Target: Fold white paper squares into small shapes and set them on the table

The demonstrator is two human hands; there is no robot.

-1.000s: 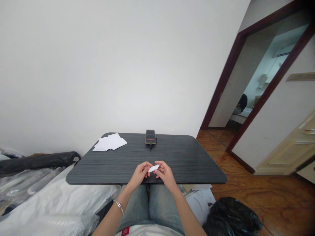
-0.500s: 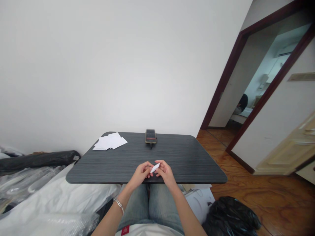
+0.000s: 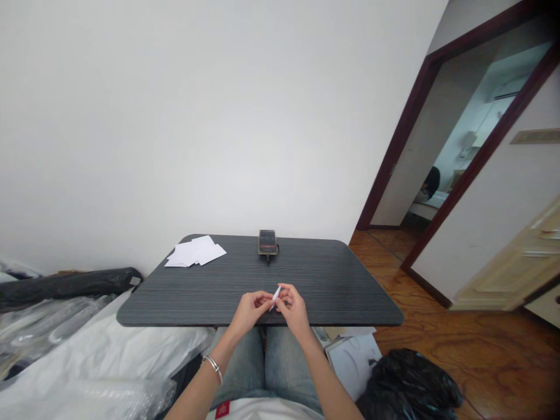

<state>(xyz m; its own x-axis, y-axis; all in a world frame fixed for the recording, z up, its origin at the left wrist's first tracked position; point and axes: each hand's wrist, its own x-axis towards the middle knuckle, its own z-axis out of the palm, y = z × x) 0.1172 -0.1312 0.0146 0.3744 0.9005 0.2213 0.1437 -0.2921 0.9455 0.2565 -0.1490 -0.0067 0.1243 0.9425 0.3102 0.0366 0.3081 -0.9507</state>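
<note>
Between my two hands, just above the near edge of the dark table (image 3: 184, 303), is a small folded piece of white paper (image 3: 276, 294), tilted and seen nearly edge-on. My left hand (image 3: 252, 308) pinches its lower left side between thumb and fingers. On the other side, my right hand (image 3: 291, 305) grips it with the thumb low and the fingertips near its upper end. Part of the paper is hidden by the fingers. A loose pile of white paper sheets (image 3: 195, 252) lies at the table's back left.
A small dark device on a stand (image 3: 268, 242) with a cable is at the table's back middle, near the white wall (image 3: 262, 116). Plastic-wrapped goods (image 3: 96, 350) lie left of the table. A black plastic bag (image 3: 409, 385) sits on the floor at right. Beyond the doorway, a person (image 3: 431, 184) is partly visible.
The folded paper has turned from a flatter, wider view to a steeper, narrow one. Both hands have shifted slightly around it and still hold it.
</note>
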